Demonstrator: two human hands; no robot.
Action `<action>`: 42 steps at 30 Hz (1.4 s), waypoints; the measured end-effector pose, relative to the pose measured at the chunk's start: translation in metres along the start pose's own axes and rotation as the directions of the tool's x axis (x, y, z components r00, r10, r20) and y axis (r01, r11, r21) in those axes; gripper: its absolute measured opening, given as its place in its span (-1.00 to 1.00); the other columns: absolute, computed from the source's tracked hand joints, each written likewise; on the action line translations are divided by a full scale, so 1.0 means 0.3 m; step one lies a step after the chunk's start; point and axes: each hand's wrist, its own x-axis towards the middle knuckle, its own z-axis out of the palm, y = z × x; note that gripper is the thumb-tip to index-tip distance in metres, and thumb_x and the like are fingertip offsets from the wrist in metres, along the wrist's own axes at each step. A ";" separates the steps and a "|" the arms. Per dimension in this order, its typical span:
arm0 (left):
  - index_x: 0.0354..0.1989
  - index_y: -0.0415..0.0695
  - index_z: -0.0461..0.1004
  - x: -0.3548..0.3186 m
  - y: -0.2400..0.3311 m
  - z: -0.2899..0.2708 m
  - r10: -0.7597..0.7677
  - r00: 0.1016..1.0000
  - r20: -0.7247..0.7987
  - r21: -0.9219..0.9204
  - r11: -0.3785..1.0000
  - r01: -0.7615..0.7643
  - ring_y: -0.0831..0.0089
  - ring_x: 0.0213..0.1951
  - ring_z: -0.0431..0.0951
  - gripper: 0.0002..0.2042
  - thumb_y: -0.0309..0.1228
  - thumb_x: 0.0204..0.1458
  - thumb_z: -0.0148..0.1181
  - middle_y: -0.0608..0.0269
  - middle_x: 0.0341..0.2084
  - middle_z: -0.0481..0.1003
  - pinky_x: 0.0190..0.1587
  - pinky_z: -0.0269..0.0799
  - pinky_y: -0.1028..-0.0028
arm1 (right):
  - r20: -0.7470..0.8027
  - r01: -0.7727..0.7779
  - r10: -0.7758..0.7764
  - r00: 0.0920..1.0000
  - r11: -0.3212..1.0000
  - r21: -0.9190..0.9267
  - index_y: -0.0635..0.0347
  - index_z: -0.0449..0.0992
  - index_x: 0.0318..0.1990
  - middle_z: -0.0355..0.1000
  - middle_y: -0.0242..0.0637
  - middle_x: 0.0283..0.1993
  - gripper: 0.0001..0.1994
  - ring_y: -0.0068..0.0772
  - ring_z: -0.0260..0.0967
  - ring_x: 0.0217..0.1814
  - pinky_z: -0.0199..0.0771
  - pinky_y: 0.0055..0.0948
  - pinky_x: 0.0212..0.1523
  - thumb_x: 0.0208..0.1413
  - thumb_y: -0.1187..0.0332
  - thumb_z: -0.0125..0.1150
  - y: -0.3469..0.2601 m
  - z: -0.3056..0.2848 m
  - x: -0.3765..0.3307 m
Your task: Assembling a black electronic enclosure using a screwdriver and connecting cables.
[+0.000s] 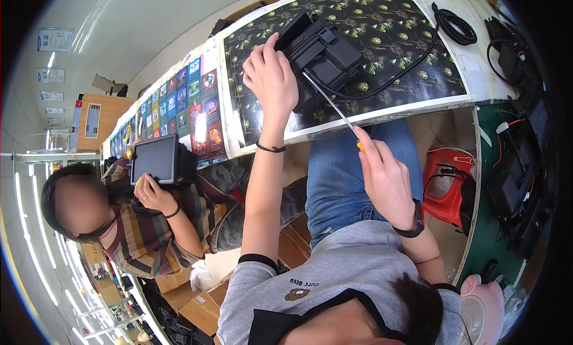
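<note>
- Right hand (385, 178) closed round a screwdriver (331, 100), tip at the black case (334, 50)
- Left hand (271, 79) partly curled against the case's left side; whether it grips, I cannot tell
- Case lies on the dark patterned sheet (412, 62)
- Grey shirt (346, 249) bears dark lettering (304, 282) beside a brown emblem (296, 294)
- Wall notices (55, 40) too small to read

A black plastic device case (341, 51) lies at one o'clock; a silver-shafted screwdriver (329, 100) reaches it, tip toward eleven.
</note>
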 end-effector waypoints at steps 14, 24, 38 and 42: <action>0.09 0.22 0.49 0.015 -0.006 -0.011 0.030 0.997 0.071 -0.085 0.996 -0.024 0.19 0.16 0.23 -0.71 -0.30 0.24 -0.01 0.22 0.02 0.37 0.23 0.00 0.12 | -0.079 0.087 -0.084 0.993 0.995 0.038 0.05 0.27 0.34 0.37 -0.30 -0.13 -0.46 -0.54 0.35 -0.45 0.46 -0.57 -0.52 0.17 0.52 0.13 0.056 0.073 -0.001; -0.22 0.38 0.69 0.058 -0.035 -0.004 0.330 0.935 0.128 -0.196 0.933 -0.302 0.17 0.26 0.19 -0.63 -0.49 0.22 -0.02 0.34 0.14 0.35 0.32 -0.15 -0.06 | 0.602 -0.577 0.192 0.775 -0.172 0.798 0.04 0.15 0.40 0.26 -0.40 -0.18 -0.55 -0.79 0.06 -0.50 0.08 -0.81 -0.61 0.40 0.34 -0.11 0.033 0.048 -0.013; -0.20 0.09 0.55 0.098 -0.001 -0.024 0.432 0.860 0.273 -0.174 0.901 -0.397 -0.07 0.37 0.12 -0.74 -0.22 -0.10 0.26 0.05 0.29 0.23 0.35 -0.32 -0.27 | 0.006 -0.174 0.457 0.889 0.326 0.929 0.21 0.31 0.22 0.37 -0.45 -0.28 -0.65 -0.75 0.30 -0.42 0.28 -0.73 -0.46 0.33 0.40 0.05 0.221 -0.035 0.094; 0.06 0.02 0.39 0.118 0.040 -0.023 0.413 0.886 0.209 -0.125 0.910 -0.395 0.03 0.28 0.23 -0.45 -0.12 -0.14 0.34 0.00 0.19 0.28 0.32 -0.09 -0.06 | -0.065 -0.123 0.404 0.913 0.423 0.898 0.23 0.32 0.19 0.48 -0.23 0.05 -0.67 -0.57 0.43 0.02 0.44 -0.57 -0.01 0.31 0.42 0.08 0.285 -0.009 0.288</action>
